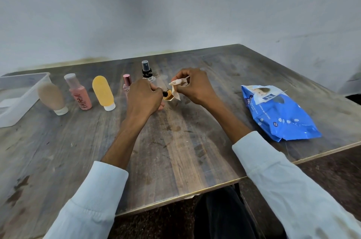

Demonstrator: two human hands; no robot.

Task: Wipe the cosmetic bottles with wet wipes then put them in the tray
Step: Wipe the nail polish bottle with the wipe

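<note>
Gripped in the left hand (143,96), fingers curled round it, a small amber bottle with a black neck (167,95) is being held just above the worn wooden table (175,141), near centre. A crumpled, stained wet wipe (176,87) is being pinched by the right hand (192,85) and pressed against the bottle's end. At nine o'clock, a clear plastic tray (23,100) is being flanked by standing bottles. At three o'clock, a blue wipes packet (277,113) is lying.

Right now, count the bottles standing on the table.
5: beige tube, pink bottle, yellow tube, pink-capped bottle and spray bottle, both partly hidden behind the left hand.
</note>
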